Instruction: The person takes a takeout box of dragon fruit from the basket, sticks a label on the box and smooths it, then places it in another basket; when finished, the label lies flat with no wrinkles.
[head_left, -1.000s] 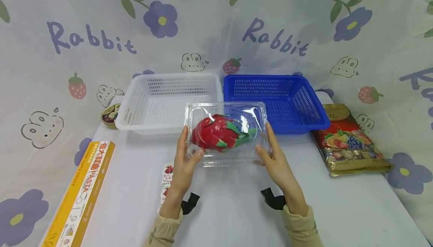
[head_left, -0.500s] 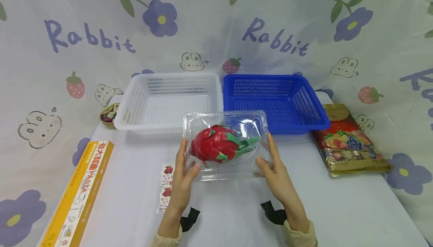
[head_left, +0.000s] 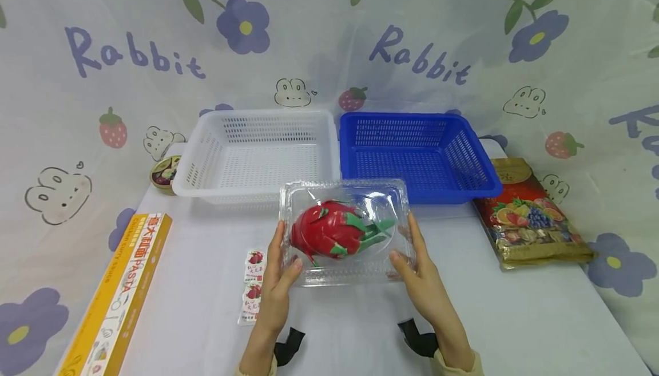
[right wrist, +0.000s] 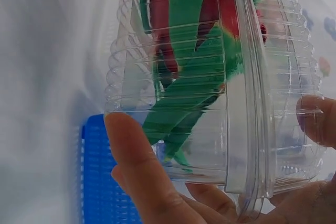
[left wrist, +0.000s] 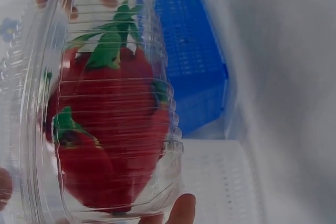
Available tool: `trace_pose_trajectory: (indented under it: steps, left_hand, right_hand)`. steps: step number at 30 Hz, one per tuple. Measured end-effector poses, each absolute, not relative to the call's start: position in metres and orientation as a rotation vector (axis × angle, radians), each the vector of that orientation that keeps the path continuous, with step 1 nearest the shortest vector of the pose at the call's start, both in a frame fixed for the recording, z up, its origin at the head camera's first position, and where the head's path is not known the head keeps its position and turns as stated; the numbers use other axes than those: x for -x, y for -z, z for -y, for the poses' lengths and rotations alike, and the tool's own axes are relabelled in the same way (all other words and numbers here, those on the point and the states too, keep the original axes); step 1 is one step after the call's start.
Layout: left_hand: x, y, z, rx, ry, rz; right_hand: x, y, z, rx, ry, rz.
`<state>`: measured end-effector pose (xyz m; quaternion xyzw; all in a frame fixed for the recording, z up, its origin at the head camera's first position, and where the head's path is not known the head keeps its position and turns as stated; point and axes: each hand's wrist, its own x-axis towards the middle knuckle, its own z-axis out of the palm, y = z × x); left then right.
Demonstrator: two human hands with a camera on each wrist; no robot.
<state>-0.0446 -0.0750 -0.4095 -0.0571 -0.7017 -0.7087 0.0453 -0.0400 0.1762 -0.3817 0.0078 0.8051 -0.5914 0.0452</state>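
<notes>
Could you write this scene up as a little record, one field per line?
Held item: clear box, dragon fruit inside
Left hand: grips its left end
Right hand: grips its right end
Beyond: white basket, blue basket, side by side
Left side: pasta carton, round container, fruit stickers
Right side: red-and-gold bag

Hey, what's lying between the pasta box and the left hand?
In the head view, a strip of red-fruit labels lies on the white table between the pasta box and the left hand.

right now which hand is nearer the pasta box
Left: the left hand is right of the pasta box, apart; the right hand is farther right, across the clear clamshell.
</notes>
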Motion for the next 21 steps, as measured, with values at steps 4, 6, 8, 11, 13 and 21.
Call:
trace_pose_trajectory:
  steps: [4,6,8,11,13,21]
  left_hand:
    - [0.043,0.412,0.075,0.151,2.160,2.158]
    - [0.042,0.414,0.075,0.143,2.164,2.161]
    - [0.041,0.415,0.076,0.135,2.173,2.160]
    - [0.040,0.419,0.076,0.122,2.187,2.158]
    - [0.039,0.421,0.076,0.116,2.194,2.157]
    - [0.037,0.427,0.075,0.094,2.213,2.184]
  right_hand:
    - [0.037,0.386,-0.176,-0.049,1.800,-2.440]
    - [0.037,0.389,-0.176,-0.057,1.793,-2.440]
    - [0.037,0.391,-0.175,-0.064,1.788,-2.441]
    - [0.037,0.393,-0.175,-0.080,1.785,-2.432]
    - [0.036,0.394,-0.174,-0.098,1.783,-2.419]
    - [0.033,0.400,-0.176,-0.086,1.743,-2.433]
